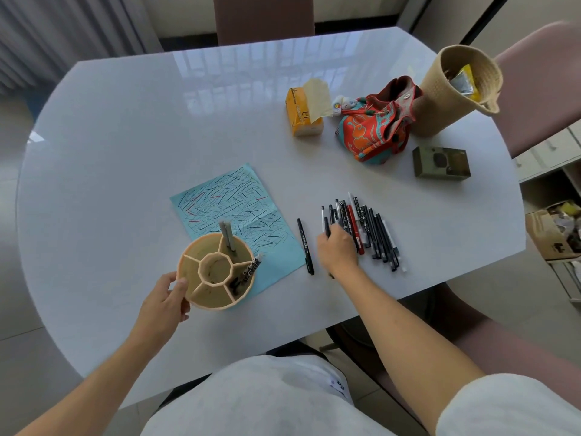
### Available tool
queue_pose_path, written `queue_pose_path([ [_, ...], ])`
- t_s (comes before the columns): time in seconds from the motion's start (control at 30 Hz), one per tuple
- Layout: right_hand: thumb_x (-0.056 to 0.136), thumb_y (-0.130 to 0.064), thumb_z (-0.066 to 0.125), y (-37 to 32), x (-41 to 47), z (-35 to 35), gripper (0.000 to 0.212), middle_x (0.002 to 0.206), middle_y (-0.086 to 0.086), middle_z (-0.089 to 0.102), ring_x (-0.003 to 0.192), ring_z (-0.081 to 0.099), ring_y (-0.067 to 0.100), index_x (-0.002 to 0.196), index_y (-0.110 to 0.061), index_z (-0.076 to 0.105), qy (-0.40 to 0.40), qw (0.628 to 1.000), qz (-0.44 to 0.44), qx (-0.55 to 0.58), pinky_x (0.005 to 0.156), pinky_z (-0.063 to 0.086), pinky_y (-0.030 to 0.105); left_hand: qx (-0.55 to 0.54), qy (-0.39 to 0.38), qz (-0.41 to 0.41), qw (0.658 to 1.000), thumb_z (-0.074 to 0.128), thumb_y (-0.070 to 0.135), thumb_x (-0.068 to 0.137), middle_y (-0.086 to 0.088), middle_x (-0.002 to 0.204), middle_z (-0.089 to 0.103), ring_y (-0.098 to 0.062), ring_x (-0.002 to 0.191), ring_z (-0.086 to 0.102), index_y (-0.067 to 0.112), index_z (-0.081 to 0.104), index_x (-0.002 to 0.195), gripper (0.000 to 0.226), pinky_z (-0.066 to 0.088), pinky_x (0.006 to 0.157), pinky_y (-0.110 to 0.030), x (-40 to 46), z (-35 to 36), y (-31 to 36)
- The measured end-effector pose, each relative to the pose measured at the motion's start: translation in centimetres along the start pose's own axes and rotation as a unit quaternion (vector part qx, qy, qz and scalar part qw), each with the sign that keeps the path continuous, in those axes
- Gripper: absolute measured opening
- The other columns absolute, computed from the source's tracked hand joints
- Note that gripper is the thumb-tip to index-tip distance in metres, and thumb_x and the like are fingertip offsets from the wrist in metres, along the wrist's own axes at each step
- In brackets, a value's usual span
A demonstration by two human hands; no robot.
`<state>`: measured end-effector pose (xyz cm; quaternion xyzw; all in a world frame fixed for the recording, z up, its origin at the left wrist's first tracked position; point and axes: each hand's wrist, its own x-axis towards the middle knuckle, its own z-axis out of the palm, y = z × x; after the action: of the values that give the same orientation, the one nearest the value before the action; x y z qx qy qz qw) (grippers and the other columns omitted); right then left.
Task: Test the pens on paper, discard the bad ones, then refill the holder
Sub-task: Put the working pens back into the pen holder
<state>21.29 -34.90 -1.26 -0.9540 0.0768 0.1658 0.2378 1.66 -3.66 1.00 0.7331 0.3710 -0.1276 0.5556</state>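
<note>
The right hand (338, 247) rests on the near-left edge of the pens (371, 231), seemingly pinching one; their long axes run away from the person. The holder (217, 272), gripped at its rim by the left hand (166, 302), stands leftward on the paper (239, 212).

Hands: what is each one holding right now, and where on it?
The left hand grips the holder by its outer wall at the rim. The right hand closes on a black pen around mid-barrel, at the pile's edge.
</note>
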Motion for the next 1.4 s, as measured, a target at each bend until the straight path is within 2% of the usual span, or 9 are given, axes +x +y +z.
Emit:
queue_pose_path([
  [0.13, 0.103, -0.022, 0.048, 1.2, 0.9, -1.1, 0.017, 0.089, 0.005, 0.059, 0.083, 0.056, 0.026, 0.105, -0.009, 0.059, 0.063, 0.997, -0.004, -0.048, 0.064, 0.04, 0.034, 0.001, -0.001, -0.002, 1.0, 0.043, 0.042, 0.103, -0.006, 0.071, 0.067, -0.023, 0.068, 0.063, 0.032, 0.058, 0.109, 0.02, 0.057, 0.066, -0.039, 0.0, 0.0, 0.0],
  [0.27, 0.096, -0.025, 0.059, 0.8, 1.8, -1.2, 0.022, 0.104, 0.012, 0.07, 0.089, 0.063, 0.03, 0.108, -0.007, 0.063, 0.013, 0.991, 0.013, -0.133, 0.066, 0.042, 0.031, 0.004, -0.004, -0.003, 1.0, 0.043, 0.042, 0.103, -0.005, 0.071, 0.067, -0.022, 0.068, 0.063, 0.032, 0.059, 0.109, 0.02, 0.058, 0.067, -0.04, 0.2, 0.1, 0.3],
  [0.43, 0.081, -0.033, 0.057, -0.6, 1.8, -1.7, 0.024, 0.087, 0.006, 0.066, 0.078, 0.064, 0.029, 0.093, -0.012, 0.061, -0.005, 0.994, 0.034, -0.1, 0.06, 0.047, 0.031, 0.008, -0.005, -0.007, 1.0, 0.041, 0.044, 0.103, -0.009, 0.076, 0.068, -0.023, 0.07, 0.063, 0.03, 0.057, 0.111, 0.023, 0.058, 0.068, -0.041, 0.2, 0.2, 0.3],
  [0.73, 0.094, -0.034, 0.053, -2.3, 0.2, 1.7, 0.031, 0.108, 0.015, 0.07, 0.096, 0.067, 0.035, 0.111, -0.009, 0.058, -0.072, 0.983, -0.085, -0.145, 0.072, 0.047, 0.035, 0.019, -0.002, -0.008, 1.0, 0.041, 0.048, 0.102, -0.004, 0.072, 0.069, -0.023, 0.07, 0.065, 0.031, 0.057, 0.111, 0.025, 0.058, 0.071, -0.044, 0.0, 0.3, 0.0],
  [0.87, 0.089, -0.035, 0.058, -3.0, 0.3, 1.6, 0.028, 0.099, 0.014, 0.071, 0.09, 0.068, 0.035, 0.1, -0.01, 0.062, -0.074, 0.977, -0.075, -0.184, 0.066, 0.043, 0.031, 0.052, 0.019, -0.016, 0.998, 0.039, 0.056, 0.1, -0.008, 0.077, 0.07, -0.028, 0.074, 0.065, 0.033, 0.058, 0.11, 0.032, 0.057, 0.073, -0.046, -0.7, 0.1, 0.3],
  [0.97, 0.083, -0.038, 0.056, -3.5, -0.2, 0.7, 0.024, 0.076, 0.001, 0.06, 0.072, 0.058, 0.027, 0.08, -0.015, 0.054, -0.079, 0.992, -0.049, -0.083, 0.055, 0.036, 0.028, 0.046, 0.052, -0.014, 0.998, 0.039, 0.056, 0.099, -0.01, 0.08, 0.068, -0.025, 0.077, 0.065, 0.03, 0.058, 0.114, 0.035, 0.058, 0.073, -0.045, -0.8, -0.3, 0.9],
  [1.1, 0.081, -0.027, 0.056, -5.4, -2.8, -0.4, 0.013, 0.072, 0.003, 0.066, 0.06, 0.055, 0.017, 0.079, -0.014, 0.057, -0.058, 0.98, 0.014, 0.192, 0.052, 0.04, 0.028, 0.012, 0.04, -0.003, 0.999, 0.044, 0.049, 0.1, -0.009, 0.079, 0.066, -0.019, 0.073, 0.063, 0.03, 0.058, 0.122, 0.032, 0.057, 0.065, -0.037, -0.4, -0.9, 1.7],
  [1.27, 0.078, -0.025, 0.06, -8.0, -8.3, -0.7, 0.013, 0.072, 0.008, 0.062, 0.06, 0.055, 0.018, 0.07, -0.017, 0.064, -0.113, 0.844, 0.089, 0.517, 0.047, 0.045, 0.03, 0.009, 0.02, 0.003, 1.0, 0.047, 0.039, 0.102, -0.009, 0.084, 0.068, -0.018, 0.074, 0.064, 0.028, 0.057, 0.126, 0.028, 0.058, 0.067, -0.036, -0.3, -0.6, 1.8],
  [1.4, 0.089, -0.025, 0.061, -9.4, -11.3, 1.1, 0.031, 0.079, 0.014, 0.063, 0.073, 0.058, 0.022, 0.06, -0.019, 0.07, -0.147, 0.771, 0.122, 0.608, 0.071, 0.05, 0.038, 0.02, 0.001, -0.012, 1.0, 0.048, 0.034, 0.103, -0.009, 0.086, 0.069, -0.02, 0.078, 0.067, 0.027, 0.052, 0.127, 0.026, 0.06, 0.072, -0.039, -1.1, 0.4, 1.3],
])
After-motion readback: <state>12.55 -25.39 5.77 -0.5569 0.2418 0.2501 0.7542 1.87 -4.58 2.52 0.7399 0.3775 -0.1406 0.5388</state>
